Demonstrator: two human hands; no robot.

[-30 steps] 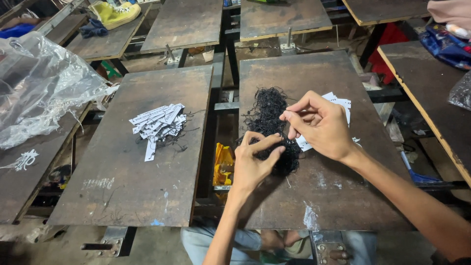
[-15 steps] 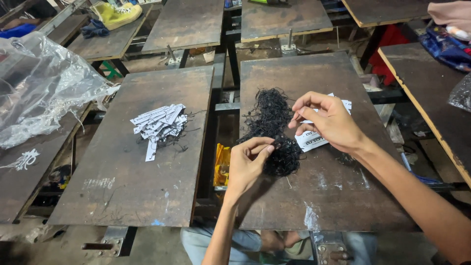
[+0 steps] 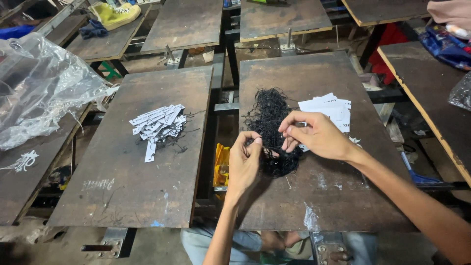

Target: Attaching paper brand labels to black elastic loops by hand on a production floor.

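Nearest the camera, the left hand point(image 3: 244, 164) comes up from six o'clock with thumb and forefinger pinched closed on a strand at the near edge of the tangle of black cord point(image 3: 273, 131), which lies on the right-hand worktop point(image 3: 343, 196) close to its middle. Just past it, at about two o'clock from the left, the right hand point(image 3: 316, 137) is likewise nipped shut on cord, its other fingers loosely curled; whether both hands grip one and the same strand I cannot tell, since the threads are too fine here. The risk, as I judge it, is that pulling the two pinches apart drags the whole knotted mass along rather than freeing one loop, tightening the snarl or sweeping it into the stack of white paper tags point(image 3: 329, 109) touching its edge at one o'clock, scattering them. A slipped strand could also drop into the gap between worktops. Farther off at ten o'clock, a heap of finished tags point(image 3: 158, 125) rests on the left worktop point(image 3: 122, 186).
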